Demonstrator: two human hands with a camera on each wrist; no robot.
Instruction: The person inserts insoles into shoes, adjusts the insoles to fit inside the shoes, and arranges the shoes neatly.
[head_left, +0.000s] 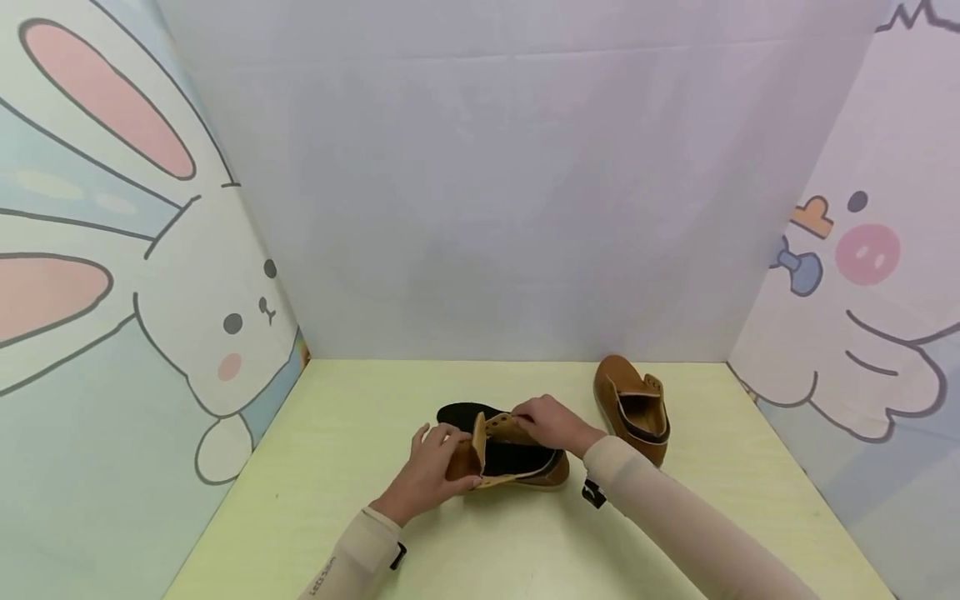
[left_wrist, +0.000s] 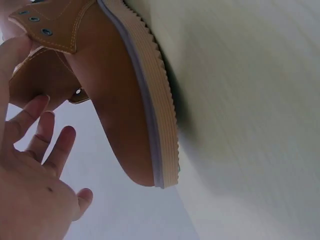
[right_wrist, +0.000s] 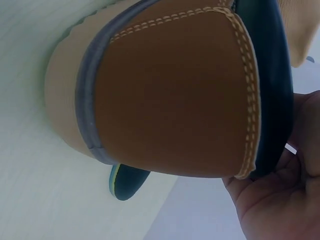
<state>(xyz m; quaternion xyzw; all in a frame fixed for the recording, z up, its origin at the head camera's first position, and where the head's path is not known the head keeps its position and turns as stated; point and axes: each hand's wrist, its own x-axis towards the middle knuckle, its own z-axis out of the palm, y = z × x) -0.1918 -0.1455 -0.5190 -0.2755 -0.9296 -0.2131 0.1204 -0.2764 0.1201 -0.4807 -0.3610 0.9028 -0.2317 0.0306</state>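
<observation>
On table (head_left: 337, 417): left grip (head_left: 427, 468) splayed at nearer brown shoe (left_wrist: 117, 115); right grip (head_left: 551, 423) pinching far flap (head_left: 506, 430). Loosened pinch could let flap fold inward.

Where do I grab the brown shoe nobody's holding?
Probably pinch the back rim of that brown shoe from above, coming from the near side: its opening faces up, and its heel points toward the person, toe away.

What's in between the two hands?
The head view shows the open top of a brown shoe between the left hand and right hand.
</observation>
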